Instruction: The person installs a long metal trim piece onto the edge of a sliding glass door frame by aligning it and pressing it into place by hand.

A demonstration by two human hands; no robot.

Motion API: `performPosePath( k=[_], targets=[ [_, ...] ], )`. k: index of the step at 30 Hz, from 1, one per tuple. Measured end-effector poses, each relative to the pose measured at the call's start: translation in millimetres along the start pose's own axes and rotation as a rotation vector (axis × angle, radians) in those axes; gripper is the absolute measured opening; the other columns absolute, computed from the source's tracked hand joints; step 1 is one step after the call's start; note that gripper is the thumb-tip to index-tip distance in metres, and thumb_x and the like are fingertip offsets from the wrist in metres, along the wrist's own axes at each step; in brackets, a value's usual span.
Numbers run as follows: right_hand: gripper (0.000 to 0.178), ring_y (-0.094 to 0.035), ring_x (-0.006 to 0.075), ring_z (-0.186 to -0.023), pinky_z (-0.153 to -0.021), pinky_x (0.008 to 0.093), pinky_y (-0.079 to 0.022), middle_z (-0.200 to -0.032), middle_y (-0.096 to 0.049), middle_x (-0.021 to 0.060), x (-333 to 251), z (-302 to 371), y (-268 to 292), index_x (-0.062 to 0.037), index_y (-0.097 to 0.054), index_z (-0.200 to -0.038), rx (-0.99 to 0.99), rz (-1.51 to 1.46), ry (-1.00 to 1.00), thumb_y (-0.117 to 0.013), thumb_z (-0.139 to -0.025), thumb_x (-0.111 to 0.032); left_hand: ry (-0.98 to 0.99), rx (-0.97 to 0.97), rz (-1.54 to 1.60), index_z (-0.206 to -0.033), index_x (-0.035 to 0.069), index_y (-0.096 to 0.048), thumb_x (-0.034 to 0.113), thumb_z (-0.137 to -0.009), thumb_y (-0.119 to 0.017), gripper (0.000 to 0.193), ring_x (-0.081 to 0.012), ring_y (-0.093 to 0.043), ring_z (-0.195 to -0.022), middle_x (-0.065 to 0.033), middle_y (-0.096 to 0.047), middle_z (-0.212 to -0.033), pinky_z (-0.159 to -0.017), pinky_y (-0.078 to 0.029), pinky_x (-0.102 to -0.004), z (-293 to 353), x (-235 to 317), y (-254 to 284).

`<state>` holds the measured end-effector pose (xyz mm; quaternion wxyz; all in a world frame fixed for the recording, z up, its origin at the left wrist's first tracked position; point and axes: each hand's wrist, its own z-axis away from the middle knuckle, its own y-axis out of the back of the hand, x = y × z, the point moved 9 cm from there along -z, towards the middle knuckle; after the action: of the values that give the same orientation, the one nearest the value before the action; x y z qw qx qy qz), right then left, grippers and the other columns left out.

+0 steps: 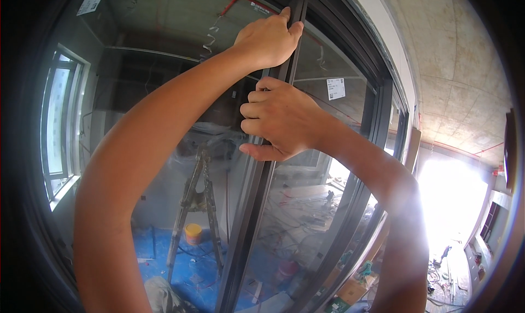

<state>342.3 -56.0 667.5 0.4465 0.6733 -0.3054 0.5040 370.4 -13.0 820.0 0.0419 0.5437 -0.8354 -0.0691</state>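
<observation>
Tall dark sliding glass door panels stand in front of me, meeting at an upright dark metal door frame [249,225]. High on this frame, my left hand [268,42] is closed against it. Its index fingertip and thumb press near the edge, while the other fingers are hidden behind the hand. Lower down, my right hand [284,119] wraps round the same upright, fingers curled over its left edge and thumb below them. A white label [336,89] is stuck on the glass to the right of the hands.
Through the glass show a paint-spattered stepladder [191,198], a yellow bucket [193,234] and blue floor sheeting [153,253]. A window [60,116] is at left. Cardboard boxes [353,291] sit at lower right, with debris on the floor beyond. Bare concrete ceiling [454,67] spans the upper right.
</observation>
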Motion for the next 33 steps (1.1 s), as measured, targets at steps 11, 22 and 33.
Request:
performPosePath(
  k=[11,22,33],
  targets=[
    [0.034,-0.051,0.0240,-0.067,-0.085,0.0402,-0.046,-0.068,-0.047,0.0045,0.4,0.9,-0.4,-0.0108,-0.052,-0.062,0.001,0.031,-0.012,-0.061,-0.084,-0.036,-0.025,0.156,0.041,-0.153,0.016,-0.042,0.050,-0.103,-0.038,0.060,-0.0424,-0.067,-0.106,-0.0217,-0.072,-0.105,-0.096,-0.049,-0.0506,-4.3,-6.1,-2.0],
    [0.040,-0.054,0.0222,-0.066,-0.079,0.0373,-0.044,-0.063,-0.051,0.0017,-2.5,-0.2,6.7,-0.0115,-0.060,-0.059,0.053,0.056,0.018,-0.060,-0.086,-0.040,0.023,0.125,0.098,-0.151,0.012,-0.047,0.054,-0.101,-0.041,0.066,-0.0411,-0.066,-0.108,-0.0205,-0.073,-0.105,-0.097,-0.049,-0.0479,-0.3,-6.8,3.4],
    [0.039,-0.053,0.0221,-0.066,-0.075,0.0370,-0.043,-0.064,-0.052,0.0020,-1.5,-0.3,8.3,-0.0113,-0.058,-0.059,0.055,0.038,0.022,-0.060,-0.085,-0.040,0.003,0.145,0.115,-0.151,0.010,-0.045,0.053,-0.102,-0.040,0.066,-0.0415,-0.067,-0.105,-0.0207,-0.073,-0.102,-0.096,-0.050,-0.0482,-3.0,-7.3,4.0]
  ],
)
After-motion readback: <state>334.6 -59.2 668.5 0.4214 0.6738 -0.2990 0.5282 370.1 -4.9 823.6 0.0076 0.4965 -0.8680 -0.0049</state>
